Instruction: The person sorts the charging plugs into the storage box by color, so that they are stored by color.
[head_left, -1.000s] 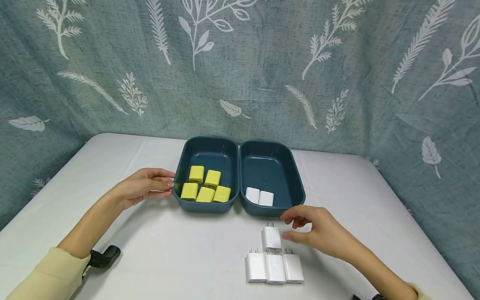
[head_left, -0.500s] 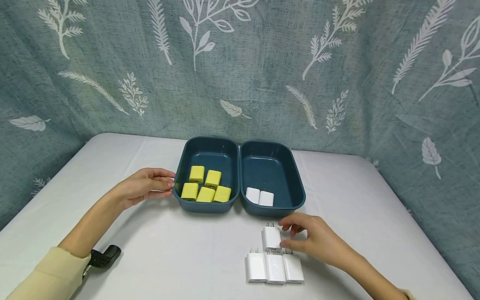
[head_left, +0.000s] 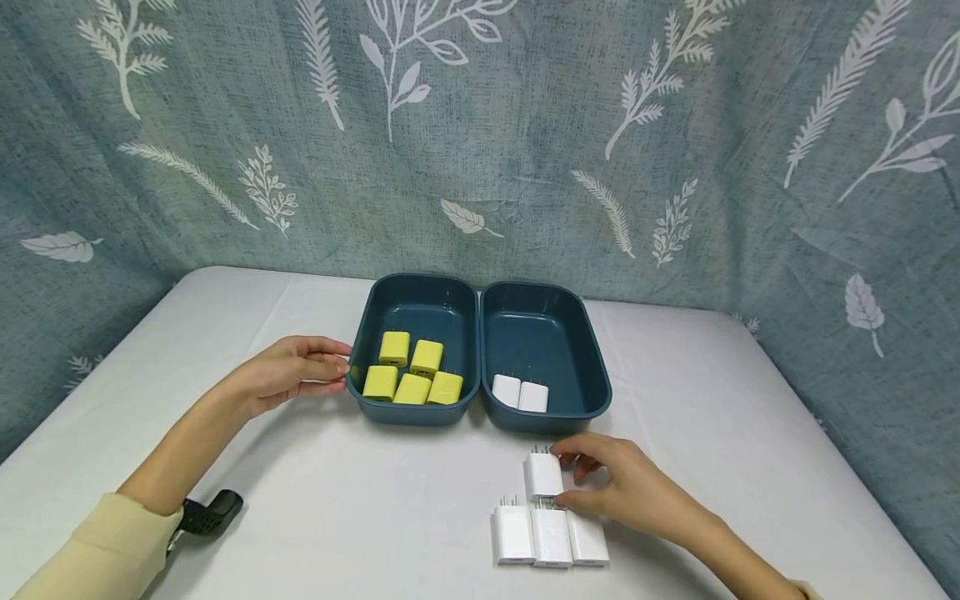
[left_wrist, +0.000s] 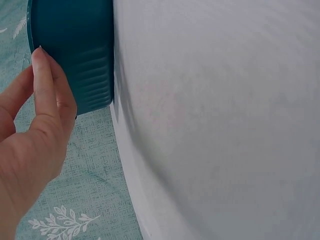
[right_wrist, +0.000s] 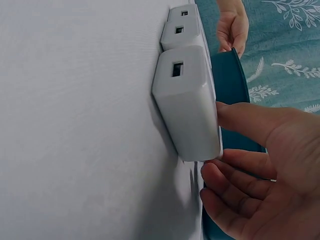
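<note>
My left hand (head_left: 288, 372) rests its fairly straight fingers against the left side of a blue box (head_left: 423, 312); in the left wrist view, the fingers (left_wrist: 45, 95) touch near its rim. Several yellow charger plugs (head_left: 412, 389) lie inside. My right hand (head_left: 630, 483) is at the right side of a white charger plug (head_left: 543, 475), thumb near its lower end and index finger near its prongs. A firm grip is not visible. Below it, three white charger plugs (head_left: 551, 539) stand side by side. The nearest white charger plug (right_wrist: 190, 105) hides the fingers' contact in the right wrist view.
A second blue box (head_left: 536, 337) adjoins the first on its right, with two white charger plugs (head_left: 533, 397) near its front wall. White cloth (head_left: 360, 508) covers the table. A patterned curtain (head_left: 525, 208) hangs behind.
My right hand has moved left and down from beside the right box's front corner to the upper white charger plug. My left hand stays at the left box.
</note>
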